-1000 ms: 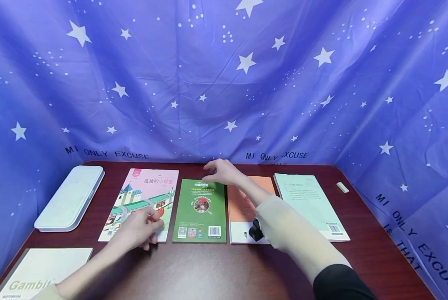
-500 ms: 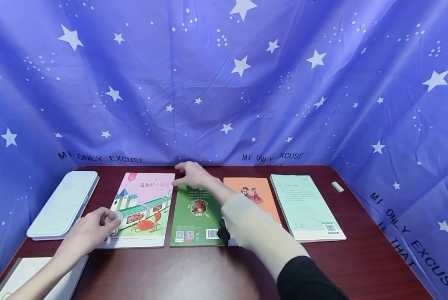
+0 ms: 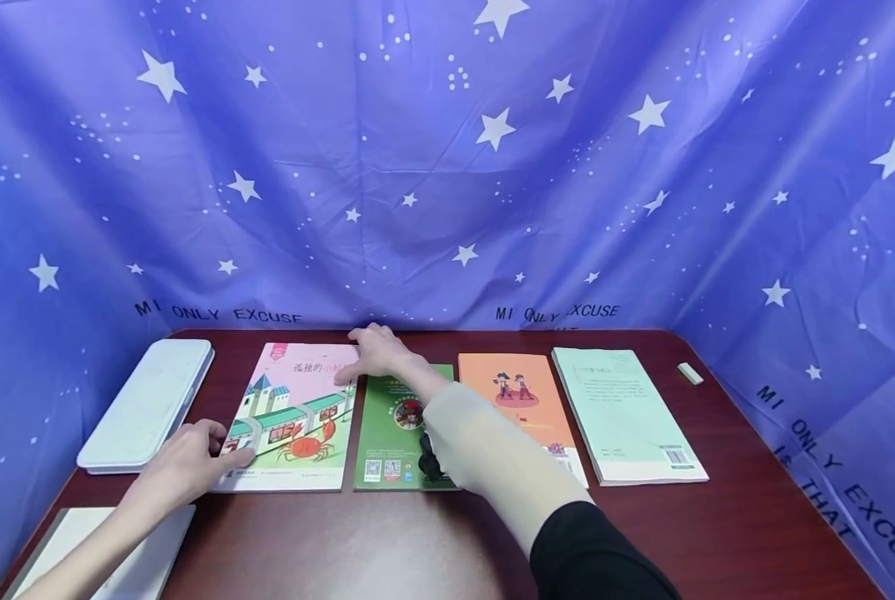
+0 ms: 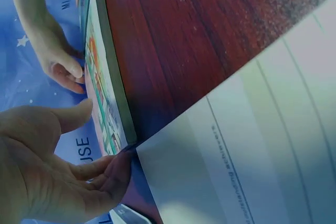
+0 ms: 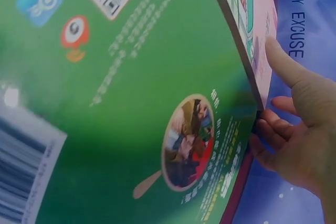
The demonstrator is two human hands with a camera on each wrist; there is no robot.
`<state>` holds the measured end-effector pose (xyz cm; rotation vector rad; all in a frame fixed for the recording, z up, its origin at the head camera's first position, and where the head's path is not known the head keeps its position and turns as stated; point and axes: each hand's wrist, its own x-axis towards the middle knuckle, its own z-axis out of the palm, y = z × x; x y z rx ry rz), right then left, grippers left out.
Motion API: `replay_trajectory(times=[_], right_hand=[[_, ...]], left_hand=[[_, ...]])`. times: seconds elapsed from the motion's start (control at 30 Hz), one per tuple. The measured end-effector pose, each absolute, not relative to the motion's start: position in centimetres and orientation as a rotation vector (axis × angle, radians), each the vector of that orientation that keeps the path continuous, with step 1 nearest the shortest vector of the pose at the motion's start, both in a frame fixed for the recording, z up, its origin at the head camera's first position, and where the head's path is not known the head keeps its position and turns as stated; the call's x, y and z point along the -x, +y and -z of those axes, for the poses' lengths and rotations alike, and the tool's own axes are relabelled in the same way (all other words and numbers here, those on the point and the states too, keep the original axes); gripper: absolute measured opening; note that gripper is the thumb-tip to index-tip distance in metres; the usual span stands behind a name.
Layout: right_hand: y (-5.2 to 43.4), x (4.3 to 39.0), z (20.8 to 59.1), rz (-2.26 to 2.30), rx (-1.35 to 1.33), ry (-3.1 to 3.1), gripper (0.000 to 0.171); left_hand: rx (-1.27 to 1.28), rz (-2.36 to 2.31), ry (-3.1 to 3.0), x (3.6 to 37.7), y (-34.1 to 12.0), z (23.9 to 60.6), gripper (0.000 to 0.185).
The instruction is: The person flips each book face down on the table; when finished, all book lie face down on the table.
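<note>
A pink picture book (image 3: 297,417) with a red crab, a castle and a train on its cover lies flat between both hands. My left hand (image 3: 185,462) is at its lower left corner, fingertips right at the edge and thumb over the cover. At the upper right corner is my right hand (image 3: 383,357), its thumb reaching over the cover and its fingers at the corner edge, as the right wrist view shows. Thumb and fingers are spread apart on each hand. Beneath the right forearm lies a green book (image 3: 376,433), partly hidden by it.
Farther right are an orange book (image 3: 541,396), a pale mint book (image 3: 620,417) and a white eraser (image 3: 690,373). A white case (image 3: 147,404) lies at the left, with a pale notebook (image 3: 147,558) in front of it. A starry blue curtain (image 3: 432,167) encloses the dark red table (image 3: 357,542).
My right hand has moved left from above the green book to the pink book's upper right corner. My left hand has shifted left, from over the cover to the lower left corner.
</note>
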<state>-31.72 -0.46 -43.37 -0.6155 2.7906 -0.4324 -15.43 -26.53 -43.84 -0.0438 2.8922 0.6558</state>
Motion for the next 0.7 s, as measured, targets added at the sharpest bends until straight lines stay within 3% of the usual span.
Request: replay_trajectory(times=[0.3, 0.7], right_hand=[[-1.8, 31.2, 43.1, 0.183, 0.557, 2.847, 0.093], [-2.5, 31.3, 42.9, 0.061, 0.531, 2.878, 0.107]], left_hand=[[0.063, -0.548, 2.833, 15.3, -25.6, 43.7, 0.090], [0.070, -0.527, 2.823, 15.4, -25.3, 43.5, 0.096]])
